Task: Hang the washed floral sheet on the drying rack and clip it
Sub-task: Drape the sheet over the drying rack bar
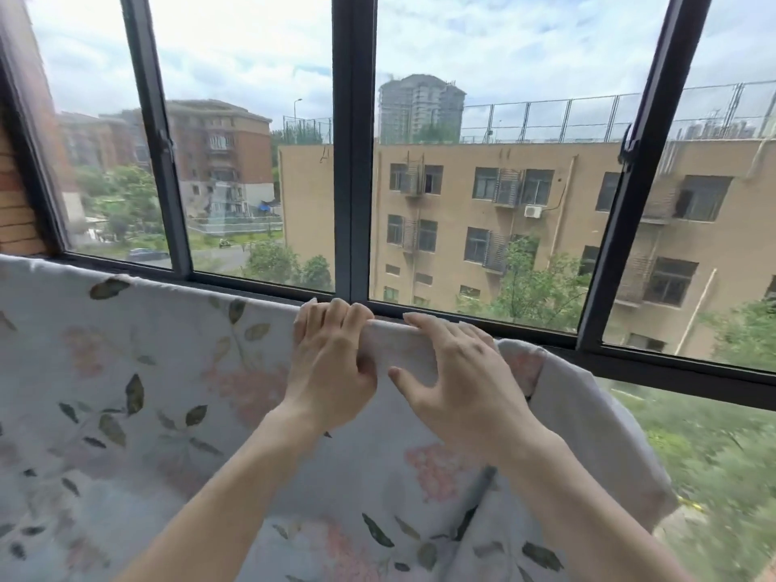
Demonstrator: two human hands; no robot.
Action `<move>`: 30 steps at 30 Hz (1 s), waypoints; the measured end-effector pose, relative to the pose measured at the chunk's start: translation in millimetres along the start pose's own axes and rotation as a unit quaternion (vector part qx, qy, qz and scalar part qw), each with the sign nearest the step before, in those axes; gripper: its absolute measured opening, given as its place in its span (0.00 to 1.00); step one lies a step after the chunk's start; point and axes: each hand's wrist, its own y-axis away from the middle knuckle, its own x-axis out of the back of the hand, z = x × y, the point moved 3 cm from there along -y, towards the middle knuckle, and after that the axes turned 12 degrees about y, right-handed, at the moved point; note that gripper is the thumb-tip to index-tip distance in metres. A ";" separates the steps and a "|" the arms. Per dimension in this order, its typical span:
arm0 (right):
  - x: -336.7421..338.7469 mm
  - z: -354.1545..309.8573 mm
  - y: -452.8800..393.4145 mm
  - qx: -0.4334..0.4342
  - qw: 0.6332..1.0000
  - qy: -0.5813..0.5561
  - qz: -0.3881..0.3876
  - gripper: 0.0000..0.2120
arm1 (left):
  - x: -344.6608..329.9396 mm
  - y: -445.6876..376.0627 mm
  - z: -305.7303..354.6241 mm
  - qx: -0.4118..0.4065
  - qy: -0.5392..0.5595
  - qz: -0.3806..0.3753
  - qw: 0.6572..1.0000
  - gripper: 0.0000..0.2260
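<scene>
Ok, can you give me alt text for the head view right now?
Two hands work the top fold of a floral sheet draped in front of a window: the left hand curls its fingers over the fold, the right hand lies on it with fingers spread. No clips are visible; apartment buildings stand outside.

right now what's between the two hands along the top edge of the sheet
In the head view, only a short bare stretch of the floral sheet, folded over the top edge, lies between the left hand and the right hand. No clip shows there.
</scene>
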 end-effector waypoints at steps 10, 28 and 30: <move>35.5 97.9 23.2 -0.074 0.995 -0.058 -0.032 0.05 | 0.8 -1.0 -1.9 0.037 0.012 0.040 0.998 0.10; -8.8 139.9 24.9 0.051 0.959 -0.278 -0.012 0.12 | -12.3 -1.7 9.7 0.044 -0.025 0.119 0.992 0.10; -10.9 144.9 21.1 0.073 0.945 -0.316 -0.034 0.11 | -17.3 -2.7 14.9 0.050 -0.034 0.145 0.988 0.10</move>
